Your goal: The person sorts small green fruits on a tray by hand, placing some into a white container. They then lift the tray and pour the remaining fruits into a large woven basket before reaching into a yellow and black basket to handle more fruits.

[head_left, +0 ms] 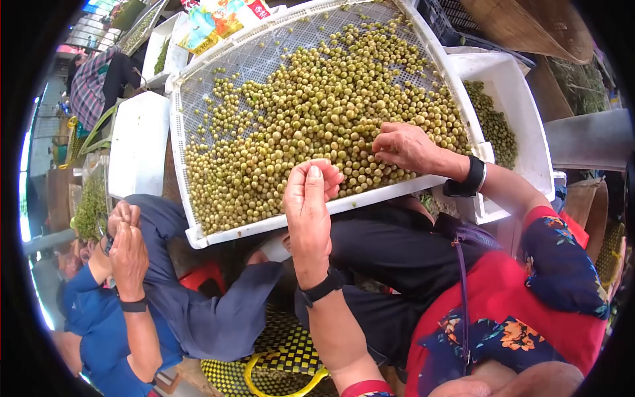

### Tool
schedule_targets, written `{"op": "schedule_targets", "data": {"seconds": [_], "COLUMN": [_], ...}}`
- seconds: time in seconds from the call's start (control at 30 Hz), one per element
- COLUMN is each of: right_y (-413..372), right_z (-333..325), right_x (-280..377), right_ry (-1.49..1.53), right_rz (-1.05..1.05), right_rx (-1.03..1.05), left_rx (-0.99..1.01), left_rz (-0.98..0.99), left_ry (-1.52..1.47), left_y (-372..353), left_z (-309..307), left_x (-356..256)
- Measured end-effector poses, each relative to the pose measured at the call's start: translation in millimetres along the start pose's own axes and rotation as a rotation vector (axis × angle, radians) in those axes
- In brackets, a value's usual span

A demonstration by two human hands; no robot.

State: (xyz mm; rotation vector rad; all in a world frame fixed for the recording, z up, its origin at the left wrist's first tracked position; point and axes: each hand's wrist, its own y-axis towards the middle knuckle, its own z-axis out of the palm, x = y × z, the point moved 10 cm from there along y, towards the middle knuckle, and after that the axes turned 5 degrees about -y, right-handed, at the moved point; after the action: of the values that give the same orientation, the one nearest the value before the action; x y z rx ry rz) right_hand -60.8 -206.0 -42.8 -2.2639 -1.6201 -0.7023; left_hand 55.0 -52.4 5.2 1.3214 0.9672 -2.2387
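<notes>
A white mesh-bottomed plastic tray (192, 239) lies in front of me, spread with many small round yellow-green fruits (317, 112). My left hand (309, 202) is raised over the tray's near edge, palm turned up, thumb along the curled fingers. Whatever it holds, if anything, is hidden. Farther right, my right hand (409, 149) is low over the fruits, back of the hand up. Its fingers are bent and drawn together at the fruits, their tips partly hidden. Dark bands circle both wrists.
Right of the tray stands a white foam box (529, 126) with greener fruits. A white box (139, 144) is on the left, beside a co-worker in blue (112, 331) whose hands are together. A colourful printed bag (221, 23) lies behind. Below is a woven basket (284, 351).
</notes>
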Motion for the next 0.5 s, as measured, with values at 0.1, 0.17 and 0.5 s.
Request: {"op": "schedule_targets", "data": {"seconds": [0.1,0.17,0.5], "right_y": [6.6,10.4,13.3], "right_z": [2.0,5.7,-14.2], "right_x": [3.4,5.7,9.8], "right_ry": [-0.011,-0.022,0.008], "right_rz": [0.002,-0.014,-0.039], "right_rx": [0.009,0.029,-0.068], "left_rx": [0.000,0.033,0.060], "left_rz": [-0.014,-0.006,0.055], "left_ry": [0.002,0.040,0.261], "left_y": [4.1,7.9,14.5], "left_z": [1.3,4.3,11.2], "left_x": [2.1,4.0,15.2]}}
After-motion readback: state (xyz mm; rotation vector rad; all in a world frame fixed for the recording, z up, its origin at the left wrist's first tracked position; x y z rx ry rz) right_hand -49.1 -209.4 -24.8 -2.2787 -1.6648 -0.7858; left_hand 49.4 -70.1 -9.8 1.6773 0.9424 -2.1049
